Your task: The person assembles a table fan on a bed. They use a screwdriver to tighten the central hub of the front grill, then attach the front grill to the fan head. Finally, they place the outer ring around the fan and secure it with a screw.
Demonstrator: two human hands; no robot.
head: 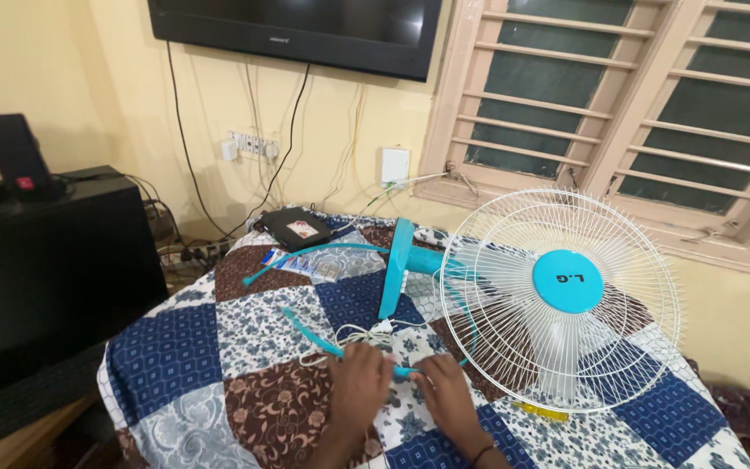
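A table fan lies on its side on a patchwork quilt (245, 365). Its white wire grille (496, 287) with a turquoise hub cap (568, 280) faces me at the right. The fan's turquoise base (395, 265) stands on edge behind it. A thin turquoise rim ring (305, 334) curves across the quilt from the far left to the near middle. My left hand (359, 382) and my right hand (446, 391) both pinch this ring at its near part, side by side. A white power cord (349, 337) lies tangled just beyond my hands.
A black box with a picture (295, 227) and a small packet (305, 265) lie at the quilt's far end. A black cabinet with speakers (45, 260) stands at left. A wall-mounted screen (305, 30), a socket strip (253, 145) and a louvred window (618, 95) are behind.
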